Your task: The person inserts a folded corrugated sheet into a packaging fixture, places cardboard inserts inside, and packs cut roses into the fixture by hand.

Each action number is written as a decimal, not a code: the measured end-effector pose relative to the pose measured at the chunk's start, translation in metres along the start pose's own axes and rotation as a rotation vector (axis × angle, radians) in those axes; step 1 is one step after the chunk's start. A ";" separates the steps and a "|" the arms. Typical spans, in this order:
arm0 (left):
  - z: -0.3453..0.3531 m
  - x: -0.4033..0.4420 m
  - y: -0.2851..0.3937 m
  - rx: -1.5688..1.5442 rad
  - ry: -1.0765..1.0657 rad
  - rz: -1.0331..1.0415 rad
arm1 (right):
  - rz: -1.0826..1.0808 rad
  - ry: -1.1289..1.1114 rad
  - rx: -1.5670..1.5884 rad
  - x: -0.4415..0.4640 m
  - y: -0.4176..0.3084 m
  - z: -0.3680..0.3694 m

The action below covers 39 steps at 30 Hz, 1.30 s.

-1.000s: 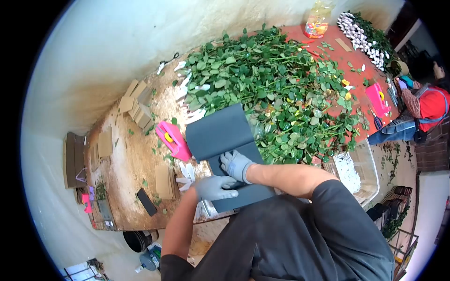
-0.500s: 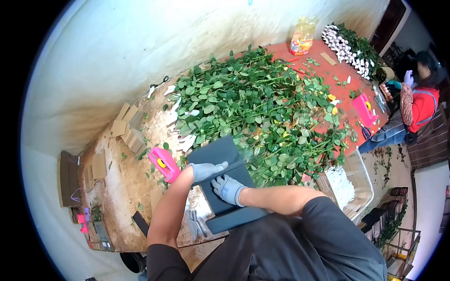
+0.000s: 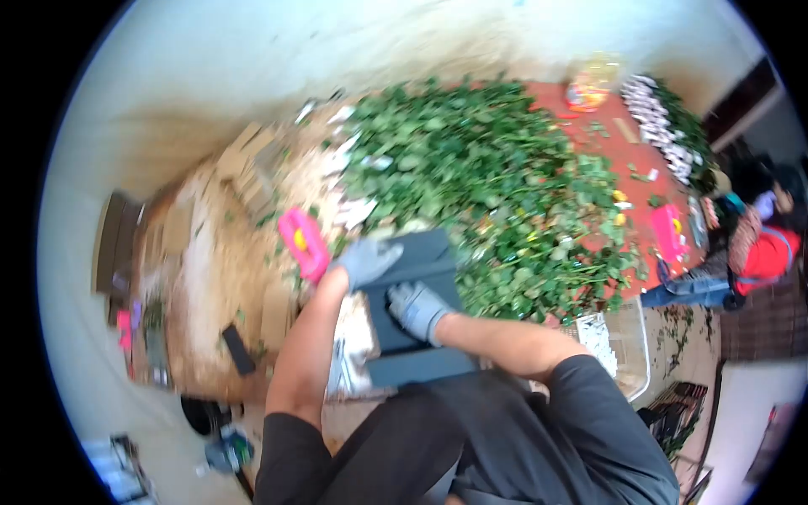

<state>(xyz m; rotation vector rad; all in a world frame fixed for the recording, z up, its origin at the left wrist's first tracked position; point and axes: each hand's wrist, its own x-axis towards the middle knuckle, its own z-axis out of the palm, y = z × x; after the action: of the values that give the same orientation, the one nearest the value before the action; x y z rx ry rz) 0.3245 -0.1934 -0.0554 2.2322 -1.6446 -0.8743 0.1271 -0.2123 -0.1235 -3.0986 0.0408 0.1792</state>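
Observation:
A dark grey-blue sheet of cardboard [image 3: 425, 248], creased across the middle, lies in front of me at the table's near edge. My left hand [image 3: 368, 261], in a grey glove, rests on its left side with fingers stretched along the crease. Just below and to the right, my right hand [image 3: 418, 311], gloved too, presses on the card with its fingers spread; motion blurs the fingertips. Left of the card stands a pink tape dispenser [image 3: 303, 244] with a yellow core. Beyond the card spreads a large heap of leafy green stems [image 3: 471, 160].
Folded brown cardboard pieces [image 3: 252, 164] lie at the back left, a small black strip [image 3: 238, 349] nearer. A white plastic crate [image 3: 635, 345] stands right. Another pink dispenser [image 3: 667, 231] sits on the red table surface [image 3: 589, 194], near a co-worker [image 3: 766, 252] in red.
The view has shifted, showing more floor at the lower left. Both hands stay on the card, which appears slightly turned. No grip has visibly changed.

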 end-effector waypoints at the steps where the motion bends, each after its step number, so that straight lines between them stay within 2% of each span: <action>1: -0.007 -0.010 -0.008 -0.154 0.034 -0.073 | 0.001 0.000 0.013 -0.001 0.000 -0.009; 2: -0.016 -0.024 -0.019 -0.300 0.084 -0.141 | 0.001 0.059 0.036 0.000 0.001 0.002; 3: -0.028 -0.046 -0.027 -0.348 0.236 -0.134 | -0.012 0.109 0.037 0.000 0.003 0.010; 4: -0.037 -0.064 -0.032 -0.387 0.387 -0.111 | -0.018 0.063 0.044 -0.001 0.004 0.008; 5: -0.040 -0.082 -0.055 -0.334 0.488 -0.175 | -0.036 0.071 0.021 -0.001 0.003 0.006; 6: -0.042 -0.100 -0.072 -0.335 0.499 -0.190 | -0.044 0.078 -0.007 -0.002 0.005 0.005; 8: -0.040 -0.134 -0.092 0.000 0.573 -0.338 | -0.052 0.084 0.009 -0.002 0.005 0.007; 9: -0.033 -0.146 -0.097 0.000 0.577 -0.346 | -0.047 0.089 0.027 -0.002 0.005 0.008; 11: -0.011 -0.168 -0.109 -0.108 0.419 -0.572 | -0.040 0.048 0.067 -0.001 0.006 0.010; 12: 0.005 -0.177 -0.118 -0.109 0.422 -0.582 | -0.024 0.005 0.105 0.000 0.006 0.011; 14: 0.034 -0.185 -0.136 0.194 0.513 -0.621 | -0.050 0.060 0.051 0.000 0.007 0.017; 16: 0.039 -0.190 -0.142 0.139 0.526 -0.681 | -0.043 0.085 0.039 -0.002 0.007 0.015; 18: 0.042 -0.194 -0.143 0.318 0.618 -0.723 | -0.051 0.044 0.044 -0.001 0.009 0.016; 19: 0.040 -0.192 -0.141 0.310 0.620 -0.725 | -0.048 0.054 0.056 -0.001 0.009 0.018; 21: 0.038 -0.183 -0.135 0.110 0.380 -0.704 | -0.046 0.055 0.069 -0.002 0.009 0.019; 24: 0.062 -0.172 -0.115 0.175 0.252 -0.740 | -0.049 0.048 0.061 0.000 0.009 0.015; 25: 0.067 -0.167 -0.107 0.145 0.241 -0.810 | -0.048 0.050 0.048 -0.001 0.009 0.015; 28: 0.093 -0.160 -0.117 0.067 0.323 -0.790 | -0.030 0.048 0.068 -0.002 0.008 0.016; 30: 0.094 -0.156 -0.125 0.032 0.298 -0.791 | -0.022 0.046 0.100 -0.003 0.008 0.016; 32: 0.086 -0.153 -0.128 0.015 0.123 -0.796 | -0.033 0.051 0.075 -0.002 0.007 0.015; 33: 0.088 -0.155 -0.134 0.021 0.119 -0.791 | -0.026 0.053 0.079 -0.002 0.007 0.013; 35: 0.095 -0.160 -0.148 -0.003 0.111 -0.669 | -0.025 0.028 0.088 -0.003 0.006 0.006; 39: 0.093 -0.170 -0.151 -0.027 0.078 -0.605 | -0.014 0.070 0.100 -0.003 0.005 0.013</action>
<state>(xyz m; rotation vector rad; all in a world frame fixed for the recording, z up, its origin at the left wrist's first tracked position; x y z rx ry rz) 0.3567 0.0306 -0.1521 2.7473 -0.9118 -0.9047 0.1224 -0.2170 -0.1363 -3.0039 0.0292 0.0664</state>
